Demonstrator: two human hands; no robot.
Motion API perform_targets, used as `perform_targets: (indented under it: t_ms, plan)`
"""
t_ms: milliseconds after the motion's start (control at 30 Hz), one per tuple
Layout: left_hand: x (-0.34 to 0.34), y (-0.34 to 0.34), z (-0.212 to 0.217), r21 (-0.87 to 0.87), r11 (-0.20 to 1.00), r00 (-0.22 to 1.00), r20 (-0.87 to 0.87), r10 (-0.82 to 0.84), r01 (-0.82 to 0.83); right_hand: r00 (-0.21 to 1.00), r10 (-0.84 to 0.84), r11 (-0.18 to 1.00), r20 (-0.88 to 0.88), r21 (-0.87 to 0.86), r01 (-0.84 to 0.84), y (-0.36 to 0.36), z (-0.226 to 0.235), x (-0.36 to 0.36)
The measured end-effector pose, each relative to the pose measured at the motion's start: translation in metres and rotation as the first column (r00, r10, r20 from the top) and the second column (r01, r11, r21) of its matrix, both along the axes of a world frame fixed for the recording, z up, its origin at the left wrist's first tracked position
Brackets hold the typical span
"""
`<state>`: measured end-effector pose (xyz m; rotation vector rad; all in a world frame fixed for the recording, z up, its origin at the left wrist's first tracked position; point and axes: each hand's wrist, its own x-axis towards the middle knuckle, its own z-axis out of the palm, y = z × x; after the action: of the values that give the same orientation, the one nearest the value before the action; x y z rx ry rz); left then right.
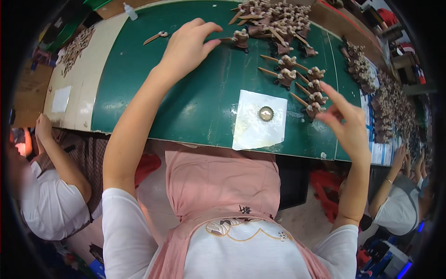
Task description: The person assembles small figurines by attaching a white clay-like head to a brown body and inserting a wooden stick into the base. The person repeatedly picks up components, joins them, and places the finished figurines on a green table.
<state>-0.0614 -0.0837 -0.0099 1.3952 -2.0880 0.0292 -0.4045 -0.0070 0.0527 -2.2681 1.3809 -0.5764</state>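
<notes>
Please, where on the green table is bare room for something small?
Bare green table lies between the left forearm and the white paper; another patch lies left of that forearm, nearer than the lone stick. Crowded: the figurine pile at the far edge, and figurine rows by the right hand.

A long green tabletop [200,102], scuffed and speckled, stretched across the workroom, its edges curved by the wide lens. On the left it adjoined a cream-coloured surface [103,60]; on the right, a brown wooden ledge [346,23] bordered the far side. A tan wooden panel [33,88] stood at far left. Below the table, a red stool [324,186] rested on pale flooring [297,221]. Blue light strips [404,269] glowed at lower right.
</notes>
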Motion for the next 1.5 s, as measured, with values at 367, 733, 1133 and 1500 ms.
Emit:
perform_targets:
  t_ms: [367,733,1133,1500]
  plan:
    - [0.013,0.001,0.000,0.094,0.985,0.979,-0.129,0.158,-0.146,0.852,0.392,0.840,-0.347,-0.243,-0.485,-0.137,-0.011,0.135]
    - [-0.001,-0.003,-0.007,-0.028,0.999,0.994,-0.107,-0.038,0.036,0.802,0.537,0.778,-0.264,-0.214,-0.591,-0.151,-0.022,0.138]
    - [0.117,-0.011,0.002,0.208,0.940,0.958,0.152,0.243,-0.271,0.938,0.347,0.838,-0.005,-0.447,-0.313,-0.099,0.000,0.104]
    - [0.077,0.058,0.019,0.542,0.840,0.986,-0.130,0.104,-0.017,0.727,-0.625,0.756,0.284,-0.012,0.654,-0.010,-0.033,-0.117]
